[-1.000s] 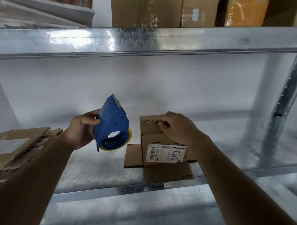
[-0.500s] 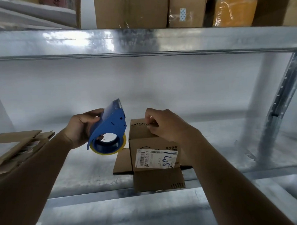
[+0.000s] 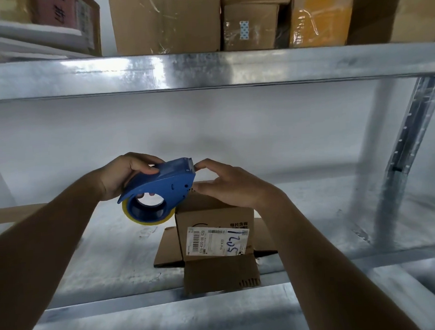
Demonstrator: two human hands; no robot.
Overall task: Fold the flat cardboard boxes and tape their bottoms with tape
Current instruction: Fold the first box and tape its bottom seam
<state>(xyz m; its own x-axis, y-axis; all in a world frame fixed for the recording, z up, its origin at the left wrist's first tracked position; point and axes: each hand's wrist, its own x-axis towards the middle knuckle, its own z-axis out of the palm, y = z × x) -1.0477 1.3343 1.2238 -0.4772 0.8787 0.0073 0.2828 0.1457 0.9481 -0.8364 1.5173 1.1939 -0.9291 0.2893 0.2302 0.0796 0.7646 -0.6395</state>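
Galvanised shelving (image 3: 95, 247) carries the work: at left the left hand (image 3: 123, 177) grips a blue tape dispenser (image 3: 162, 189), fingers curled round it. Right of it the right hand (image 3: 233, 185) pinches at the dispenser's nose, above the upturned small box (image 3: 214, 229). Best to draw tape out straight and centre it over the seam.

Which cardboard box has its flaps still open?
The small labelled box under the right hand, flaps splayed on the lower shelf; the upper-shelf boxes are sealed.
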